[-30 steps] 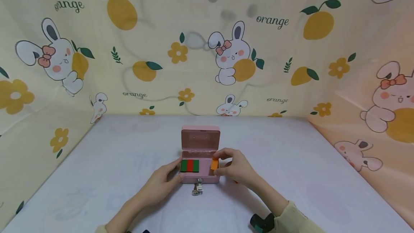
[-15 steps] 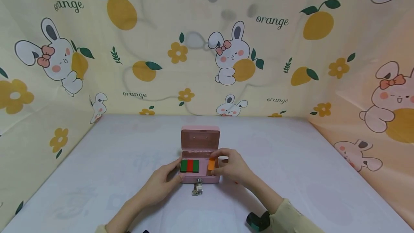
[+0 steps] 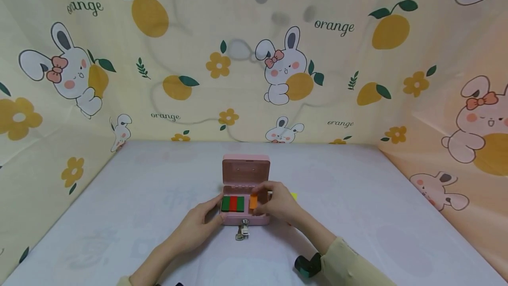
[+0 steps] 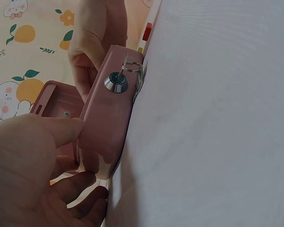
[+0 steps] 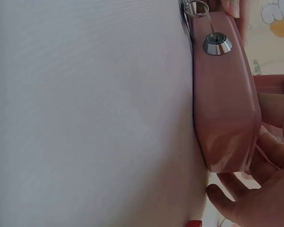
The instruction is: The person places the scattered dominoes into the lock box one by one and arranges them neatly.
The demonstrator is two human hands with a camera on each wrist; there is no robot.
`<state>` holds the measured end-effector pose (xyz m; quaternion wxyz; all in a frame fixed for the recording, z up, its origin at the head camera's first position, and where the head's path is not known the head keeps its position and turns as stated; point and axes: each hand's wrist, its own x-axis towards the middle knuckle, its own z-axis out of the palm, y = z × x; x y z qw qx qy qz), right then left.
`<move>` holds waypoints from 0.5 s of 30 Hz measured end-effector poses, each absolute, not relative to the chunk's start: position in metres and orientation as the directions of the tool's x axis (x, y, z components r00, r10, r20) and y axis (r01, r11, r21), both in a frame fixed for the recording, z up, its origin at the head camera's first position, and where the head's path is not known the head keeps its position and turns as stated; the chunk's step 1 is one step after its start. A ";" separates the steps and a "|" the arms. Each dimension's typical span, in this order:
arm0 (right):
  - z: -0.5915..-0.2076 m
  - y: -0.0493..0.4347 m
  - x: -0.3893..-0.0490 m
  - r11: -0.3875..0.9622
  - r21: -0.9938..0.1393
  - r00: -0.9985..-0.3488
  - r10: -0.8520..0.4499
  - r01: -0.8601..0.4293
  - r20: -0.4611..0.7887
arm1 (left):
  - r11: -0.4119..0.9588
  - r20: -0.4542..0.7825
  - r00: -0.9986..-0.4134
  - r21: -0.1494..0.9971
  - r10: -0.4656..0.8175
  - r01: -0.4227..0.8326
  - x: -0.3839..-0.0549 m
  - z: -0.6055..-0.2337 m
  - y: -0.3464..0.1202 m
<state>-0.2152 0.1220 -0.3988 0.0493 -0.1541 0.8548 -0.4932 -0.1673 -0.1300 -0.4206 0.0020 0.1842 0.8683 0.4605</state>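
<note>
A pink metal cash box [image 3: 234, 220] stands with its lid [image 3: 246, 172] raised and a key with a ring [image 4: 125, 68] in its front lock. My left hand [image 3: 196, 224] grips the box's left end, thumb at the front rim and fingers along the side. Inside, at the left, green and red blocks [image 3: 233, 204] lie side by side in a row. My right hand [image 3: 282, 202] reaches over the right end and pinches an orange block [image 3: 252, 202] between thumb and fingers, a small gap from the row. In the right wrist view the box wall hides this block.
A yellow piece [image 3: 294, 196] shows behind my right hand, to the right of the box. A red piece [image 4: 147, 32] lies on the white tabletop [image 3: 158, 180] beyond the box. A black device [image 3: 307, 266] sits at my right sleeve. Printed cloth [image 3: 246, 131] walls the table's back and sides.
My right hand has moved left inside the box with the orange block, closer to the green and red row. The yellow piece has come into view. My left hand has stayed put.
</note>
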 end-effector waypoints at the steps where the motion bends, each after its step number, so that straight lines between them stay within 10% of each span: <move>1: -0.399 0.121 -0.216 0.465 -0.858 -0.946 -0.318 -0.217 0.067 | 0.508 0.168 -0.932 0.799 0.322 0.320 -0.167 -0.421 -0.130; 15: -0.404 0.111 -0.219 0.511 -0.822 -0.939 -0.334 -0.250 0.079 | 0.502 0.189 -0.925 0.795 0.329 0.341 -0.167 -0.422 -0.131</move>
